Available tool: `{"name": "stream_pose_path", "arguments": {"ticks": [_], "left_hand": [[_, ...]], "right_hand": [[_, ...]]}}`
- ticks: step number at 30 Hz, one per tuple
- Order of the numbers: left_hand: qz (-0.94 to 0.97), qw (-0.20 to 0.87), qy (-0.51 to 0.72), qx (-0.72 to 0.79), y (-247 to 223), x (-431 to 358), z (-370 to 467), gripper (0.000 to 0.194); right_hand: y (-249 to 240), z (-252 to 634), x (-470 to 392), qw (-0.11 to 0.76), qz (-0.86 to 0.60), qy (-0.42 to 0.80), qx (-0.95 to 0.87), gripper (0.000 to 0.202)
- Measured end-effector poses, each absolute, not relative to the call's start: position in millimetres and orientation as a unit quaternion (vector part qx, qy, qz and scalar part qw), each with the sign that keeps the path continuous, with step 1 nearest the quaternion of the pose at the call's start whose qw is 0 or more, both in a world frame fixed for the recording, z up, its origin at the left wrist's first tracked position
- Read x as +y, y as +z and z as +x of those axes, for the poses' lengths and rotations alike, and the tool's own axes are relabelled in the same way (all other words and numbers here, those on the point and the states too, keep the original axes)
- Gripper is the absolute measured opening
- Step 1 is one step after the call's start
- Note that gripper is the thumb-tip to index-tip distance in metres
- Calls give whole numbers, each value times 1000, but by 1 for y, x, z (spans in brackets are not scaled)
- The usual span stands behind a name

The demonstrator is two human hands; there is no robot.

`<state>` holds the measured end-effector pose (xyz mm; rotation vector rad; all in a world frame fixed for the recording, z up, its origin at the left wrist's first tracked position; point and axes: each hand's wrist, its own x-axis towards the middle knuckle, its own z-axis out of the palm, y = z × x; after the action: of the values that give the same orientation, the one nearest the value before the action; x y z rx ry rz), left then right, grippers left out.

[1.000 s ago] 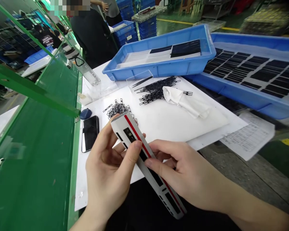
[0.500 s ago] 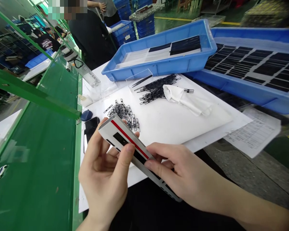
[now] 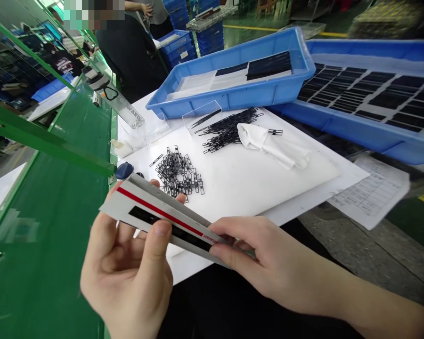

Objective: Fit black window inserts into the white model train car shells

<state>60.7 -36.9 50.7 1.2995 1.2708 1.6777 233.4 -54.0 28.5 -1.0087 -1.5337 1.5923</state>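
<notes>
On my left hand (image 3: 127, 268), the thumb presses flat on the near face of the long casing (image 3: 183, 228), with the other fingers loosely curled and a little apart behind it; two fingertips show past its upper edge. On my right hand (image 3: 265, 254), the thumb and index finger are closed in a pinch on the casing near its lower part, and the remaining fingers are tucked behind.

The casing is in both hands, above the near edge of the white work surface (image 3: 233, 188), tilted from 10 o'clock down to 4 o'clock. It's smooth, straight-edged and pale grey-white, its near face crossed lengthwise by a red stripe (image 3: 159, 208) and dark rectangular patches below that. Small red lettering sits by my right fingertips, too small for me to read. A narrow grey side runs along the upper edge.

At 12 o'clock from the casing lies a tangled heap of small black frames (image 3: 173, 172), thin and open. At 1 o'clock is a denser pile of black strips (image 3: 229, 129), with a crumpled, soft white cloth (image 3: 275, 150) against it toward 2. Beyond the pile stands a blue plastic tray (image 3: 229, 101). A clear bottle (image 3: 127, 110) lies at 11 o'clock, and a rounded navy object (image 3: 124, 170) at 10.
</notes>
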Motion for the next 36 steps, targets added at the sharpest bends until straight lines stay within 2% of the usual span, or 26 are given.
{"name": "stream_pose_path", "arguments": {"ticks": [7, 12, 16, 25, 31, 34, 36], "left_hand": [[486, 341, 637, 491, 50, -35, 61, 32], [471, 396, 597, 515, 43, -34, 57, 25], [484, 389, 605, 498, 43, -30, 54, 28], [492, 379, 600, 504, 44, -32, 55, 31], [483, 402, 598, 497, 42, -24, 55, 22], [486, 403, 592, 500, 44, -24, 54, 19], [490, 404, 587, 503, 46, -25, 54, 24]], "right_hand": [[28, 237, -54, 315, -379, 616, -614, 11], [25, 235, -51, 319, -386, 614, -611, 15], [23, 237, -48, 277, -367, 647, -608, 14], [17, 239, -56, 285, -372, 650, -598, 12], [22, 238, -46, 271, -372, 675, -577, 10], [22, 240, -44, 249, -358, 708, -556, 18], [21, 242, -45, 252, -365, 695, -566, 22]]}}
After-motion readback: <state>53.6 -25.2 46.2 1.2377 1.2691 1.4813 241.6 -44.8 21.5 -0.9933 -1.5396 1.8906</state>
